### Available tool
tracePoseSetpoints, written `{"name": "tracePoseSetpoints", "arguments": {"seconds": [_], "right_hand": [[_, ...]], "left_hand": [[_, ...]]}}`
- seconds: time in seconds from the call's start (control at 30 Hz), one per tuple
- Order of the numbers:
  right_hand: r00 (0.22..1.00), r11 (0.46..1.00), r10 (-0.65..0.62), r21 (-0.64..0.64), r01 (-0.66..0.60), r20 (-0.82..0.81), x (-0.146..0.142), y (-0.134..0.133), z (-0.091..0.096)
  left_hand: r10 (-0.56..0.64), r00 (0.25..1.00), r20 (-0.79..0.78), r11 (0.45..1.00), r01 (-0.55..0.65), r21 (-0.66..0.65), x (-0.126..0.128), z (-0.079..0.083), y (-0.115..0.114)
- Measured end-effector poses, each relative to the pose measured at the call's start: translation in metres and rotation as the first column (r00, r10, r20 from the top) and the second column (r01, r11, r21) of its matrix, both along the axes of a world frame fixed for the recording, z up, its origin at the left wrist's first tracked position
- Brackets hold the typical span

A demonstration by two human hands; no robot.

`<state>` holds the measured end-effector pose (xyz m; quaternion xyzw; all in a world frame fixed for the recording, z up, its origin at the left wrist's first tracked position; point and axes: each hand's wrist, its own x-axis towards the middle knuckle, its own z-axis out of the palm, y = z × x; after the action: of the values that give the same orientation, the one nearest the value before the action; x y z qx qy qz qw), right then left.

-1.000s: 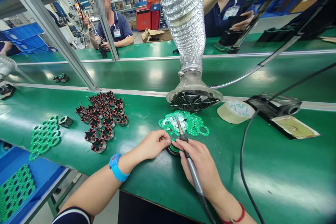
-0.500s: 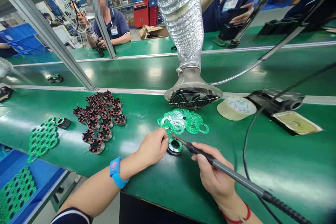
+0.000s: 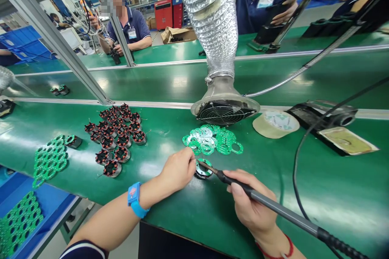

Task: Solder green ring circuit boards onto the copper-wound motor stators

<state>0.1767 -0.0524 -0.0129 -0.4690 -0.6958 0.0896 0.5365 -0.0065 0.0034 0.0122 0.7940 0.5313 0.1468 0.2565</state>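
Iron (image 3: 282, 211) lowered onto stator (image 3: 203, 168) rim, left hand (image 3: 178, 170) touching edge

The left hand (image 3: 178, 170) steadies a small round motor part (image 3: 203, 168) on the green bench (image 3: 182, 206). The right hand (image 3: 251, 202) grips a soldering iron (image 3: 267, 204), tip touching the part. Green ring boards (image 3: 212, 139) lie just beyond.

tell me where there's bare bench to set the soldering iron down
Bare mat lies right of the black cable, nearer than the iron stand, and between the motors and the green rings. Crowded: where the left hand, round part, soldering iron and rings meet, and by the fan hood and tape roll.
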Motion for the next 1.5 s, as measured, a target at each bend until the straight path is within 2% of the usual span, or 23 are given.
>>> {"name": "tracePoseSetpoints", "arguments": {"seconds": [0.3, 0.43, 0.57, 0.67, 0.8, 0.93, 1.03, 1.17, 1.27, 1.37, 1.43, 1.5], "right_hand": [[1.000, 1.000, -0.013, -0.003, 0.013, -0.016, 0.000, 0.000, -0.001], [0.998, 0.999, -0.032, -0.018, 0.031, -0.049, 0.001, -0.003, -0.007], [0.980, 0.987, -0.075, -0.152, 0.048, -0.182, -0.005, -0.001, -0.011], [0.989, 0.956, -0.102, -0.284, 0.069, -0.105, -0.014, 0.007, -0.009], [0.997, 0.934, 0.001, -0.356, 0.027, 0.076, -0.024, 0.016, -0.012], [0.989, 0.917, 0.104, -0.396, -0.055, 0.105, -0.026, 0.016, -0.016], [0.996, 0.937, 0.069, -0.347, -0.044, 0.061, -0.022, 0.014, -0.013], [0.999, 0.970, -0.049, -0.237, 0.052, 0.018, -0.012, 0.009, -0.006], [0.992, 0.982, -0.096, -0.173, 0.080, -0.087, -0.005, 0.005, -0.005], [0.979, 0.984, -0.134, -0.141, 0.113, -0.151, 0.002, 0.001, -0.006], [0.982, 0.992, -0.101, -0.095, 0.087, -0.158, 0.006, -0.001, -0.007], [0.989, 0.998, -0.042, -0.054, 0.034, -0.145, 0.009, -0.002, -0.007]], "left_hand": [[-0.007, 0.995, -0.098, 1.000, 0.010, 0.026, 0.002, 0.003, -0.001], [-0.002, 0.994, -0.113, 0.999, 0.005, 0.032, 0.002, 0.003, -0.001], [-0.003, 0.992, -0.126, 1.000, 0.006, 0.029, 0.003, 0.004, 0.000], [-0.012, 0.993, -0.118, 0.999, 0.016, 0.039, 0.004, 0.003, 0.000], [-0.030, 0.999, -0.021, 0.999, 0.030, 0.037, -0.001, 0.003, 0.001], [-0.028, 0.976, 0.217, 0.983, 0.066, -0.169, -0.014, 0.009, 0.007], [0.079, 0.915, 0.395, 0.955, 0.044, -0.293, -0.018, 0.007, 0.012], [0.159, 0.846, 0.509, 0.938, 0.031, -0.344, -0.008, -0.008, 0.016], [0.178, 0.823, 0.539, 0.922, 0.052, -0.384, -0.002, -0.015, 0.018], [0.219, 0.813, 0.539, 0.872, 0.085, -0.482, -0.004, -0.013, 0.019], [0.229, 0.813, 0.535, 0.837, 0.116, -0.535, -0.008, -0.010, 0.020], [0.229, 0.814, 0.534, 0.827, 0.127, -0.548, -0.011, -0.007, 0.020]]}}
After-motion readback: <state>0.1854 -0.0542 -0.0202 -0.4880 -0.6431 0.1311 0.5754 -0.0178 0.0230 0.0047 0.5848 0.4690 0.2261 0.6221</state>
